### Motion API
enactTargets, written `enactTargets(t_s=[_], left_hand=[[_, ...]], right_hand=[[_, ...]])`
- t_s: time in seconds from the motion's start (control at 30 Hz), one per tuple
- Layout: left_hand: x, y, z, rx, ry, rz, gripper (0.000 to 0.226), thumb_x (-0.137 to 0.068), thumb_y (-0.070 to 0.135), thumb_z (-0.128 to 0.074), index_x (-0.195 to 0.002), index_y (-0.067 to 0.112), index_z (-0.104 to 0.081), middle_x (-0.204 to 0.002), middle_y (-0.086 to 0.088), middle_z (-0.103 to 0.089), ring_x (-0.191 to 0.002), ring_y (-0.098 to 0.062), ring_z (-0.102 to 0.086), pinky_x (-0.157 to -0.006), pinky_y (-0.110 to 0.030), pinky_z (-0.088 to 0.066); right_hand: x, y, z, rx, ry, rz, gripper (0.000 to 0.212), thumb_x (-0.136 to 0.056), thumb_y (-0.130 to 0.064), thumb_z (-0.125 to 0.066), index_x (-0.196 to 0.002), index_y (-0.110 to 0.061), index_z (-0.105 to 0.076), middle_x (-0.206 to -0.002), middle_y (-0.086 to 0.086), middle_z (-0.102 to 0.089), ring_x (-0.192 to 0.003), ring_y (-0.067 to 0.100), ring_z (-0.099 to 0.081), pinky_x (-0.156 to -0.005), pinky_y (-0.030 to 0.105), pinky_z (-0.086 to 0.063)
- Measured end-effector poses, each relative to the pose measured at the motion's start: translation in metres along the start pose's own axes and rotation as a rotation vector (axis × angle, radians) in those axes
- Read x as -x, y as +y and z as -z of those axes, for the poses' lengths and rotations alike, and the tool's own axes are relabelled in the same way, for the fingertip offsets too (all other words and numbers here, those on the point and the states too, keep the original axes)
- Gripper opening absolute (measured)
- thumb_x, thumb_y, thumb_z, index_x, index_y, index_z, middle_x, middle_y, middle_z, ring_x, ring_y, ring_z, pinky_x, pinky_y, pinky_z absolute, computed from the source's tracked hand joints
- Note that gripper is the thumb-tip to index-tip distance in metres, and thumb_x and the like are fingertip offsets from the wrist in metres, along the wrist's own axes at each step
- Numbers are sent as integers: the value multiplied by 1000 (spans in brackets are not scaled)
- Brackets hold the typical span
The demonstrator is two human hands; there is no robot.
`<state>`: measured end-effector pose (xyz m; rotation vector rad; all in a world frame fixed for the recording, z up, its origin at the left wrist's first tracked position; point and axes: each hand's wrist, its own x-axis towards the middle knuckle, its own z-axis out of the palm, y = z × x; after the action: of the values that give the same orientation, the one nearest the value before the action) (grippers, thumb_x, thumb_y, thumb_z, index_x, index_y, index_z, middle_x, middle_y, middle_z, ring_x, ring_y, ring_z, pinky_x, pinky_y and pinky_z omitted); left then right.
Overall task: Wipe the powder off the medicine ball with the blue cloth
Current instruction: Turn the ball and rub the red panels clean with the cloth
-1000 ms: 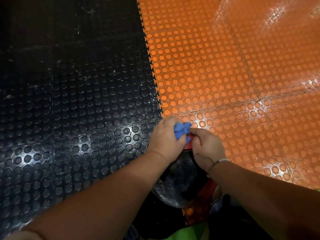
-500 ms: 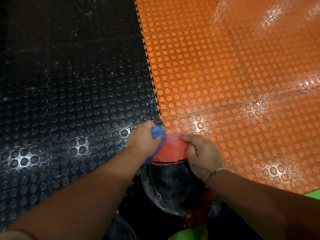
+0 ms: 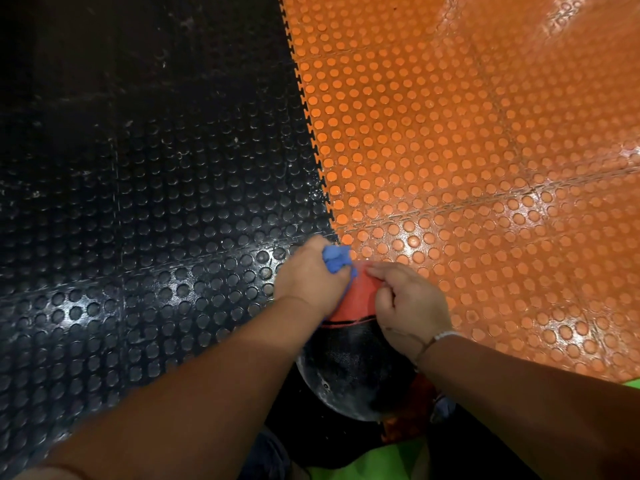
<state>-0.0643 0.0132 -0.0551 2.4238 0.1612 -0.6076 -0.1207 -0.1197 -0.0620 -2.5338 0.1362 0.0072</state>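
The medicine ball [image 3: 349, 362] lies low in the middle of the view, black with a red panel on its far side and white powder smeared over its near black part. My left hand [image 3: 308, 278] grips the bunched blue cloth [image 3: 336, 259] and holds it against the far left of the red panel. My right hand [image 3: 408, 303] rests on the ball's right side, its fingers lying over the red panel close to the cloth. Both hands hide much of the ball's top.
The ball sits on studded rubber floor tiles, black [image 3: 138, 237] on the left and orange [image 3: 485, 168] on the right, joined by a toothed seam [image 3: 313, 140]. Bright green fabric [image 3: 374, 462] shows at the bottom edge beneath the ball.
My left hand with the cloth swung left off the ball's top, baring the red panel, then came back toward the right. My right hand stayed on the ball.
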Motion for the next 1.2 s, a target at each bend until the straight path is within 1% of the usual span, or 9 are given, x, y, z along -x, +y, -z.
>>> enactTargets(t_s=[0.13,0.2,0.27,0.47,0.67,0.87,1.03,1.1,1.2], left_hand=[[18,4,-7,57,0,-99,24,-79,38,-67,-79,26,-47,-84,5,-59,-78,-21,-57,-65,-29,-46],[9,-10,-4,56,32,36,22,-82,40,-64,-80,26,-47,-81,6,-57,-81,-22,-58,-67,-28,-45],[4,-19,-1,59,62,175,24,-83,41,-63,-78,26,-45,-76,7,-55,-83,-24,-60,-69,-28,-44],[31,-13,-11,91,51,-63,23,-77,38,-70,-77,28,-50,-83,5,-61,-77,-21,-58,-66,-30,-47],[20,-26,-8,100,113,175,25,-81,43,-66,-80,27,-46,-89,2,-62,-83,-24,-60,-72,-30,-48],[46,-4,-16,114,85,-211,19,-76,34,-71,-85,29,-55,-87,10,-59,-81,-16,-56,-70,-28,-45],[23,-28,-5,195,107,111,28,-78,39,-71,-73,26,-47,-72,10,-59,-71,-19,-60,-61,-26,-46],[34,-14,-8,205,132,20,27,-75,35,-73,-73,26,-47,-69,15,-56,-69,-16,-57,-60,-23,-41],[61,2,-17,122,130,-381,19,-69,34,-69,-80,33,-53,-74,19,-54,-70,-10,-51,-63,-20,-39]], right_hand=[[6,4,5,-30,-27,-5,47,-74,-23,-33,-98,-10,-71,-102,1,-70,-89,18,-66,-86,29,-48],[11,1,6,-13,-66,6,49,-75,-24,-31,-100,-12,-71,-105,0,-70,-95,17,-65,-89,35,-51],[14,-3,5,31,-96,2,51,-75,-27,-29,-103,-16,-70,-108,-3,-68,-100,14,-63,-94,31,-45],[25,2,11,7,-112,28,45,-72,-21,-31,-97,-14,-68,-104,-4,-67,-97,13,-61,-90,24,-41],[25,1,11,19,-90,20,35,-73,-23,-29,-94,-14,-56,-92,-7,-46,-81,5,-40,-68,14,-30],[21,15,11,-17,-85,19,31,-72,-21,-31,-85,-9,-56,-87,-1,-48,-79,6,-37,-68,16,-29],[14,6,9,14,-141,2,33,-77,-20,-29,-92,-12,-57,-91,-7,-43,-81,7,-40,-67,5,-26],[10,6,8,12,-141,4,40,-75,-25,-24,-91,-11,-58,-89,-6,-43,-80,9,-42,-63,7,-26],[10,12,12,-10,-133,24,37,-72,-23,-23,-83,-7,-54,-84,-3,-43,-73,14,-42,-59,12,-25]])
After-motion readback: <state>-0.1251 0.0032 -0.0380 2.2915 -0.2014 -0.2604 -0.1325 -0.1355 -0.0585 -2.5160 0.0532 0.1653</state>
